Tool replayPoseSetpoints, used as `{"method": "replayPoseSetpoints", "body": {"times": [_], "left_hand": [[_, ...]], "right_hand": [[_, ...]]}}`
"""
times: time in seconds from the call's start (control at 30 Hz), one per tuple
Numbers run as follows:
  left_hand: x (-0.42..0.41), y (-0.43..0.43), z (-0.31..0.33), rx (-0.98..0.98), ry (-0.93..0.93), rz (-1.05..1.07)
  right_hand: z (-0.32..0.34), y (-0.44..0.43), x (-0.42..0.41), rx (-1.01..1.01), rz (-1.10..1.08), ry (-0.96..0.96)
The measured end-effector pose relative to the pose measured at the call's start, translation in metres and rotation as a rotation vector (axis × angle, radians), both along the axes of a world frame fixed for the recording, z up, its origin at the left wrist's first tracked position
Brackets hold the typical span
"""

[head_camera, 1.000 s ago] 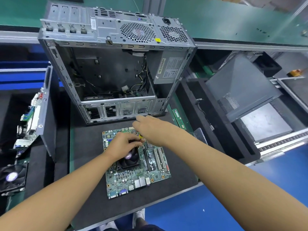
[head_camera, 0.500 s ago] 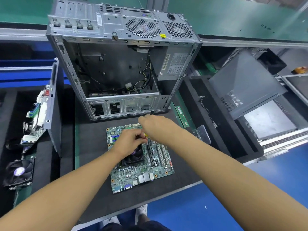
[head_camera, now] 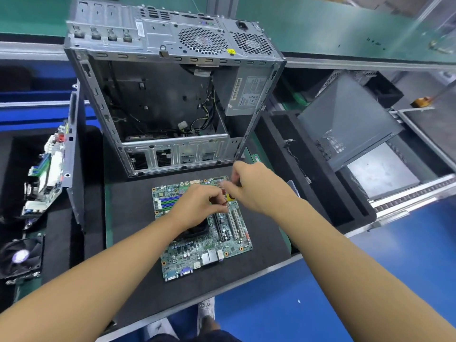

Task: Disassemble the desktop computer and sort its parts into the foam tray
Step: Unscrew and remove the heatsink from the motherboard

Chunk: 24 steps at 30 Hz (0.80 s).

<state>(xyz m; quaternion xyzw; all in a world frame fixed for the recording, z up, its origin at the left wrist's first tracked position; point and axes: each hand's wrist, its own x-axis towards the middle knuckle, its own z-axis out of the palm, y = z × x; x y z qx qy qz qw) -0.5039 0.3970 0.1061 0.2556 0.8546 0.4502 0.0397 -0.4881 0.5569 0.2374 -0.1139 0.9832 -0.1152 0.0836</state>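
Note:
A green motherboard (head_camera: 222, 253) lies flat on the black foam mat (head_camera: 133, 218) in front of the open grey computer case (head_camera: 172, 95). A black CPU cooler (head_camera: 195, 232) sits on the board, mostly hidden under my left hand (head_camera: 197, 206), whose fingers curl over its far right corner. My right hand (head_camera: 256, 186) hovers just beyond it and pinches a small yellow-handled tool (head_camera: 230, 197), of which only a bit shows. The fingertips of both hands almost meet above the board. The case still holds its power supply (head_camera: 246, 95) and loose cables (head_camera: 197, 122).
A black foam tray (head_camera: 291, 154) with a thin cable stands to the right, and the grey side panel (head_camera: 345, 119) leans beyond it. At the left are another circuit board (head_camera: 44, 174) standing on edge, a dark panel (head_camera: 74, 169) and a black fan (head_camera: 19, 255). The table's front edge is near my feet.
My left hand has slid up and right off the middle of the cooler toward the right hand. The view has shifted slightly; the motherboard and case stay in place.

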Motion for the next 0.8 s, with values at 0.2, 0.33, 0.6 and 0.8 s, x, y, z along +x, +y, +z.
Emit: {"method": "replayPoseSetpoints", "body": {"times": [0.2, 0.33, 0.6, 0.8], "left_hand": [[0.006, -0.009, -0.01, -0.085, -0.115, -0.127], [0.007, -0.015, -0.016, -0.135, -0.148, -0.162], [0.008, -0.019, -0.023, -0.134, -0.133, -0.141], [0.009, -0.019, -0.024, -0.141, -0.106, -0.15]], "right_hand": [[-0.01, -0.009, 0.009, 0.079, 0.029, -0.115], [-0.019, -0.01, 0.012, 0.083, 0.024, -0.142], [-0.029, -0.011, 0.009, 0.061, 0.011, -0.181], [-0.03, -0.012, 0.008, 0.067, 0.026, -0.168]]}}
